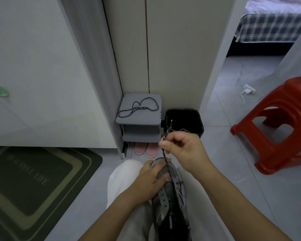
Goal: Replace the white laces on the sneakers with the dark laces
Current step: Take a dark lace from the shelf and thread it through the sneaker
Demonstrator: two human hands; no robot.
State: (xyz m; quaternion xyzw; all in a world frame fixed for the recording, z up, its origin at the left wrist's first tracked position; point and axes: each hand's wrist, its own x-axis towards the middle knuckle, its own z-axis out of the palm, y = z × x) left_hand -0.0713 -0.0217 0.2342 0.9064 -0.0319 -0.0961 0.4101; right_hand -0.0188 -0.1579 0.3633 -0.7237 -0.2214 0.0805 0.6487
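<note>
While the right hand (182, 150) pinches a dark speckled lace (164, 154) between thumb and curled fingers, the lace runs taut from that grip down to the front of a grey sneaker (170, 202), and its stiff tip sticks up above the knuckles. The left hand (151, 178) grips the toe end of the sneaker, fingers wrapped over the top and thumb on the near side. The shoe lies lengthwise on the person's lap between pale trouser legs, toe pointing away, with a row of eyelets showing on its grey flap. Beyond the hands, a second dark lace (139, 108) lies in loose loops on top of a small grey shelf (146, 119). Pink slippers (146, 149) sit on the floor under it. Just beside the shelf stands a black bin (196, 122) with thin white strands inside. A red plastic stool (274, 122) stands well apart to the right, and a green mat (33, 180) lies to the left.
</note>
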